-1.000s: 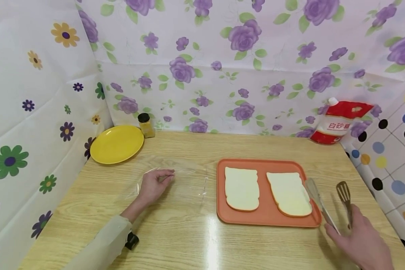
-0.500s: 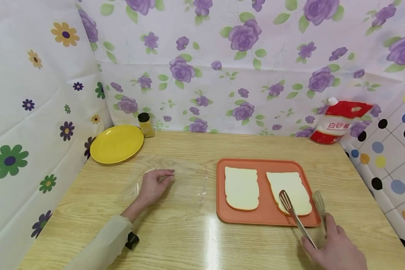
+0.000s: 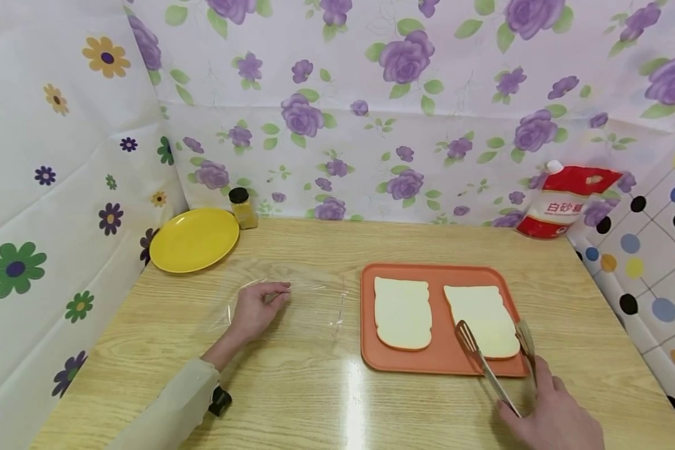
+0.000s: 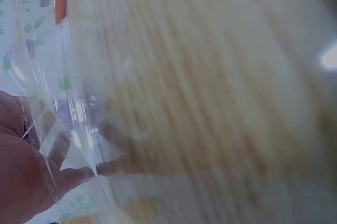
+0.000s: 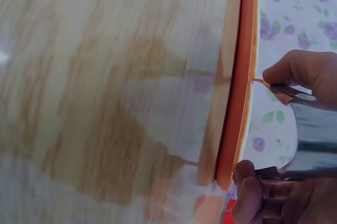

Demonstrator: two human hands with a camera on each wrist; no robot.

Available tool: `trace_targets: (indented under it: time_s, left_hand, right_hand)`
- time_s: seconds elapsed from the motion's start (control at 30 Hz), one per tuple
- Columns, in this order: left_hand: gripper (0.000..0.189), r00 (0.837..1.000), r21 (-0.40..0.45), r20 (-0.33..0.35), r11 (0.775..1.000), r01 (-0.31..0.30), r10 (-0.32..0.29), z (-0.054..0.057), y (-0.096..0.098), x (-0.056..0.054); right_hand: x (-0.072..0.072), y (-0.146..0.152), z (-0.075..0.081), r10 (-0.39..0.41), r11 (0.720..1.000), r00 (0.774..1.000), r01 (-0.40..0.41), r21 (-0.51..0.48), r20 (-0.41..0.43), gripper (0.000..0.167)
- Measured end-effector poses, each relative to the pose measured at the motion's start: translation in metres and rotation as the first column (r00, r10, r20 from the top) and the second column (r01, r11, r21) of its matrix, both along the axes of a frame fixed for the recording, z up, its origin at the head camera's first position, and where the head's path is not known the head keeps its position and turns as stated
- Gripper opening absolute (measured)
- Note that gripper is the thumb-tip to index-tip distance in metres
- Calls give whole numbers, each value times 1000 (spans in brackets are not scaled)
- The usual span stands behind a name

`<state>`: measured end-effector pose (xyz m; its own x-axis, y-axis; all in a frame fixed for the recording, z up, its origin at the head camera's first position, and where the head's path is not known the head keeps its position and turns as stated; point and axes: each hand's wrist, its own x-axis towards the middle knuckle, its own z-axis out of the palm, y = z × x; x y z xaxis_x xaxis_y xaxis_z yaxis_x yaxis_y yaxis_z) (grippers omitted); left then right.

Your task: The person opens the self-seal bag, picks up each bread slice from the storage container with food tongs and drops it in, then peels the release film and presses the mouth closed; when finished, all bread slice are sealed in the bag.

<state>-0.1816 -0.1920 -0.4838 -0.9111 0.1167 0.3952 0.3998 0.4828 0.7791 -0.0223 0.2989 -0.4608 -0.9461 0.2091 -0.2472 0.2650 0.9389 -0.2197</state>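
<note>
Gripping a pair of metal tongs near the front edge of the desk, the right hand has its fingers curled round the handles, and the two slotted tips stand apart on either side of the near end of the right slice of bread. That slice lies flat on the orange tray, with a second slice of bread just beside it to the left, the two not touching. In the right wrist view the thumb and fingers press on the metal arms next to the tray's rim. Further left, the left hand rests on a sheet of clear plastic film spread on the desk, its fingers loosely bent and pressing the film down; the left wrist view shows the film's edge crossing the palm. Behind, near the wall corner, sits a yellow plate with a small yellow jar just beside it. At the far right a red and white bag leans against the flowered wall covering.
</note>
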Motion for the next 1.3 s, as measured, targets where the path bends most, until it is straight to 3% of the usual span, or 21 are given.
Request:
trace_targets:
  time_s: [0.5, 0.87, 0.97, 1.17, 1.3]
  left_hand:
    - [10, 1000, -9, 21, 1000, -2, 3, 2, 1, 2]
    - [10, 1000, -24, 21, 1000, -4, 4, 1, 1, 2]
    - [10, 1000, -22, 26, 1000, -5, 5, 1, 2, 3]
    - [10, 1000, -23, 27, 1000, -3, 4, 1, 2, 2]
    - [9, 1000, -28, 25, 1000, -9, 10, 2, 1, 2]
  right_hand:
    - [4, -8, -5, 0, 1000, 999, 0, -1, -38, 102]
    - [10, -6, -11, 19, 1000, 994, -18, 16, -111, 84]
    - [11, -5, -14, 18, 1000, 990, -18, 1, -142, 72]
    - [12, -10, -16, -9, 1000, 989, 8, -6, -148, 62]
    - [14, -10, -19, 8, 1000, 969, -8, 0, -246, 58]
